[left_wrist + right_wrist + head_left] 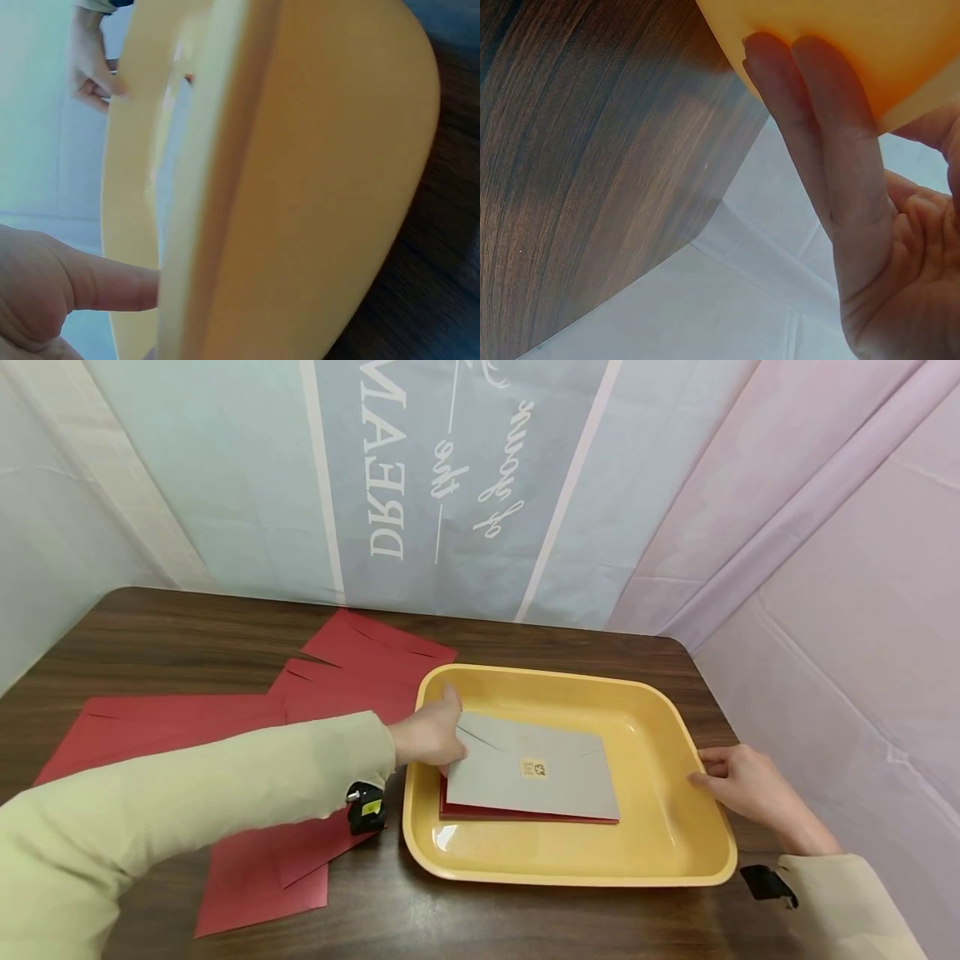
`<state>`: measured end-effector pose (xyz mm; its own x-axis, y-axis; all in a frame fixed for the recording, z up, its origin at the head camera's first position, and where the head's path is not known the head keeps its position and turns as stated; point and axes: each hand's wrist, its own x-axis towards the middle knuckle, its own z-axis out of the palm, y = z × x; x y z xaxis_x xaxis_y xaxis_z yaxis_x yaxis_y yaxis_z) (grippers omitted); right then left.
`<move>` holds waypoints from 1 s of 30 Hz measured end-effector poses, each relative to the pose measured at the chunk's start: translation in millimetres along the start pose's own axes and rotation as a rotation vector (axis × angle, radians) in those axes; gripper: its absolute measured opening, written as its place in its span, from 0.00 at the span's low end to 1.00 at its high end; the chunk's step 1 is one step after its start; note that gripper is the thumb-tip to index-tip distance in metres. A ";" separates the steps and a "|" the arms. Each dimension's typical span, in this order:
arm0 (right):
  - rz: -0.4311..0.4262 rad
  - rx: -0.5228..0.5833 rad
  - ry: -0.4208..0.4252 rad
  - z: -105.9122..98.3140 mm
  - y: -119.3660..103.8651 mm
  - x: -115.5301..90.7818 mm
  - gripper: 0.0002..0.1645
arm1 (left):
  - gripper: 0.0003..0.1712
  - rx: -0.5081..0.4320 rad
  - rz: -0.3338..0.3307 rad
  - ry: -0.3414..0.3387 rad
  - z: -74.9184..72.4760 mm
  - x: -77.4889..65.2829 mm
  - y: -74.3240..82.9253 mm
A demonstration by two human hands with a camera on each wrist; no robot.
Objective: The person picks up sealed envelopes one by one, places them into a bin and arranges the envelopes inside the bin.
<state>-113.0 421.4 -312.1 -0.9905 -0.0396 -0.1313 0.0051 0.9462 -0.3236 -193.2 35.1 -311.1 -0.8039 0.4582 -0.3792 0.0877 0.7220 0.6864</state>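
A yellow plastic tray (660,827) stands on the table, with a light grey envelope (555,768) bearing a small tan sticker (533,767) inside it. Under that envelope, a red edge (517,814) shows along the near side. My left hand (431,731) reaches over the tray's left rim, fingers spread, fingertips right at the envelope's left edge. In the left wrist view its thumb (112,283) points down behind the rim. My right hand (750,781) grips the tray's right rim, thumb on top; in the right wrist view two fingers (840,97) press against the outer wall.
Several red envelopes (262,881) lie overlapping on the dark wooden table (465,918) left of the tray, partly beneath my left sleeve (247,785). A printed cloth (465,568) hangs behind the table, and pale cloth (862,635) hangs on the right.
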 end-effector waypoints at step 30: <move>0.022 0.021 -0.014 -0.7 -2.9 -1.4 0.26 | 0.40 0.224 -0.186 -0.071 9.8 12.2 13.2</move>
<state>-111.7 419.0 -310.3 -0.9882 -0.0237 -0.1511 0.0294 0.9401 -0.3397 -196.1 55.4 -312.8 -0.7759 0.3364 -0.5337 0.0766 0.8900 0.4495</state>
